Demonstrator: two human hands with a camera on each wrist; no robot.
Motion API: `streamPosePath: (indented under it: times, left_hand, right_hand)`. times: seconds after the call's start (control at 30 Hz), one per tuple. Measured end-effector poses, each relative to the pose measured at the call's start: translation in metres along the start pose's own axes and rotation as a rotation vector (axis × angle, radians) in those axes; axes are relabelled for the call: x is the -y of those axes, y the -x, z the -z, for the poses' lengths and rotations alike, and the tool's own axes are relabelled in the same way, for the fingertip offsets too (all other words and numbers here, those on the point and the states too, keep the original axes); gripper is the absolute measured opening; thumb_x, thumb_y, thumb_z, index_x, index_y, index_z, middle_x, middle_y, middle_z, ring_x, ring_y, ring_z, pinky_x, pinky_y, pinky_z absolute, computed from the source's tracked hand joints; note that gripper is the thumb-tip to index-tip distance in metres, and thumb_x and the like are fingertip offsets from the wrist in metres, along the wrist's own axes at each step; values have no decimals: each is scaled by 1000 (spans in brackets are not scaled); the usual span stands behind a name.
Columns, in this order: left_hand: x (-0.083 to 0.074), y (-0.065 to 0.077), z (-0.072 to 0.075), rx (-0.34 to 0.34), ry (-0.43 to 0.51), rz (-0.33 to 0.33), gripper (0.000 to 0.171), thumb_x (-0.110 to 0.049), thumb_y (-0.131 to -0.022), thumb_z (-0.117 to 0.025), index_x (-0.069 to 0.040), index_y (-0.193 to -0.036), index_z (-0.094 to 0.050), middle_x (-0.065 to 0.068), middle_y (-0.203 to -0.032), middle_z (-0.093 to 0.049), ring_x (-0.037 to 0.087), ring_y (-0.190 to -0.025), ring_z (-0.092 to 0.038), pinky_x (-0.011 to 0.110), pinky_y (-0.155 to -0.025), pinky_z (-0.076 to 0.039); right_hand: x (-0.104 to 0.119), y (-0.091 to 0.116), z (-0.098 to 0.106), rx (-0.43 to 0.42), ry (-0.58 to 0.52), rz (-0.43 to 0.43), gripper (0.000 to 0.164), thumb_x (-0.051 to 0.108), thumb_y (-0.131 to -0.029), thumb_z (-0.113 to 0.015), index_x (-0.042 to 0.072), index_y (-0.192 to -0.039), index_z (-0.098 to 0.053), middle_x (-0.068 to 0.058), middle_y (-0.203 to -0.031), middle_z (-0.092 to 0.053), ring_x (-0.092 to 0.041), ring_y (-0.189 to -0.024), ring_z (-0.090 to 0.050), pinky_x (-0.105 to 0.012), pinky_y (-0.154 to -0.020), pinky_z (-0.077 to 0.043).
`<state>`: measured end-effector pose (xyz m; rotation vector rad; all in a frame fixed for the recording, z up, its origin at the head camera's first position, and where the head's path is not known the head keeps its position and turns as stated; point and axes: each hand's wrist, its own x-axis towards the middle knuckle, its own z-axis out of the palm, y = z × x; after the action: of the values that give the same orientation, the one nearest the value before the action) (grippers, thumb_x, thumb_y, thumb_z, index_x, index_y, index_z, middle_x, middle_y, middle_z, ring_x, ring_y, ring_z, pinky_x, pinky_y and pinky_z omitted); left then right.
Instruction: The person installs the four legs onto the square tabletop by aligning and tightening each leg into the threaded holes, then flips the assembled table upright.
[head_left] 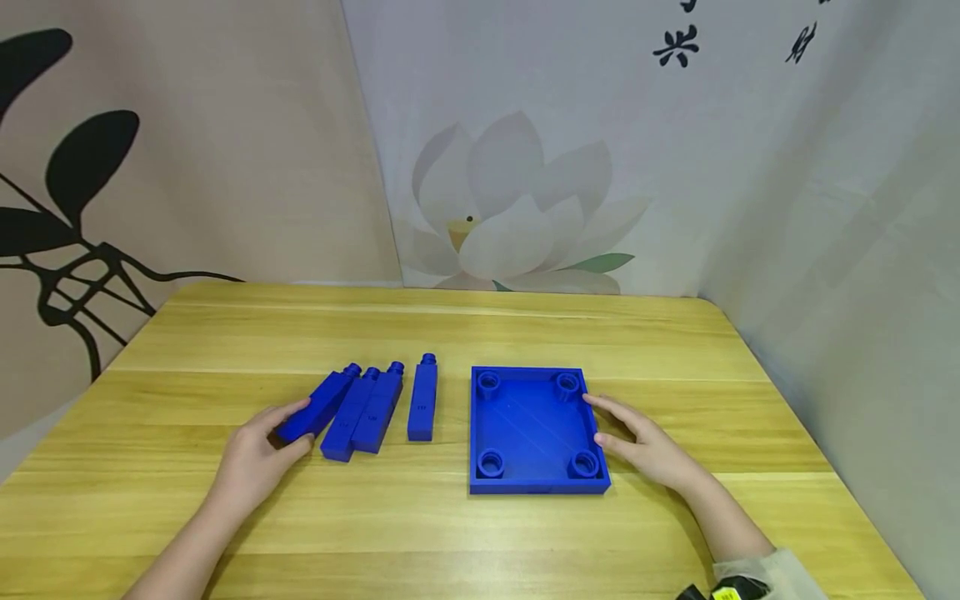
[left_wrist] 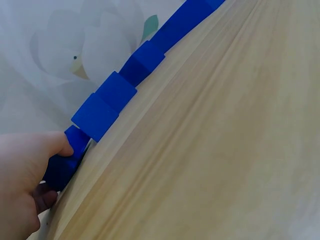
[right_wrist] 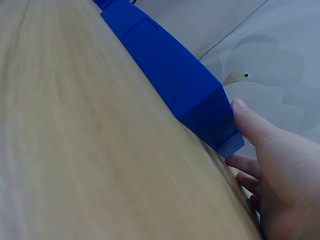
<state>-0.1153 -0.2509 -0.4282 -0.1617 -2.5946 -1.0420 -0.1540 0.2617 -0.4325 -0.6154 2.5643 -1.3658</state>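
Note:
My left hand [head_left: 258, 454] grips the leftmost blue table leg [head_left: 318, 408], a square bar with a round threaded end facing away. In the left wrist view the thumb lies on one side of this leg [left_wrist: 65, 167] and the fingers on the other. Two more legs [head_left: 363, 417] lie side by side just right of it. A separate leg [head_left: 422, 404] lies between them and a square blue tabletop [head_left: 532, 425], turned underside up with round sockets in its corners. Fingertips of my right hand [head_left: 648, 446] touch the tabletop's right edge, the fingers nearly straight.
Everything lies on a wooden table [head_left: 375, 533]. Behind it hangs a pale cloth [head_left: 555, 200] printed with a lotus and dark characters. A black device [head_left: 731, 587] is strapped at the right wrist, beside a light sleeve [head_left: 780, 575].

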Motion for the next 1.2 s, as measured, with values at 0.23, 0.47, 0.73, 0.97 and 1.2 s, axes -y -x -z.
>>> streamPosePath:
  times: [0.23, 0.47, 0.73, 0.97, 1.2]
  left_hand:
    - [-2, 0, 1, -66, 18, 33, 44, -2, -78, -76, 6, -119, -63, 23, -99, -64, 12, -63, -53, 20, -51, -45]
    - [-5, -1, 2, -129, 11, 102, 41, -3, -78, -76, 6, -116, -64, 26, -95, -65, 12, -62, -55, 19, -47, -45]
    - [-7, -1, 7, -189, 70, 153, 40, -3, -79, -76, 5, -117, -64, 27, -104, -64, -3, -68, -56, 13, -52, -48]
    - [-10, 0, 8, -230, 145, 159, 41, 1, -79, -74, 6, -118, -63, 27, -110, -62, -13, -75, -52, 9, -57, -48]
    - [-17, -1, 8, -272, 248, 175, 42, 0, -82, -74, 4, -122, -62, 20, -113, -62, -11, -81, -57, 11, -61, -51]
  right_hand:
    - [0, 0, 0, 4, -12, 17, 53, 28, -97, -58, 24, -146, -40, -14, -152, -31, -38, -139, -22, -62, -108, -18]
    - [0, 0, 0, -1, -9, 19, 53, 28, -97, -59, 24, -146, -40, -15, -152, -30, -38, -139, -21, -62, -108, -18]
    - [-3, 0, -1, 1, -12, 20, 53, 28, -97, -58, 24, -147, -40, -15, -152, -29, -39, -139, -20, -63, -108, -17]
    - [-2, -1, -2, -1, -5, 21, 53, 28, -97, -58, 24, -146, -40, -15, -152, -30, -38, -139, -21, -62, -108, -18]
    - [-3, 0, -2, -5, -13, 28, 54, 27, -96, -59, 21, -146, -40, -14, -151, -31, -37, -139, -22, -61, -108, -18]
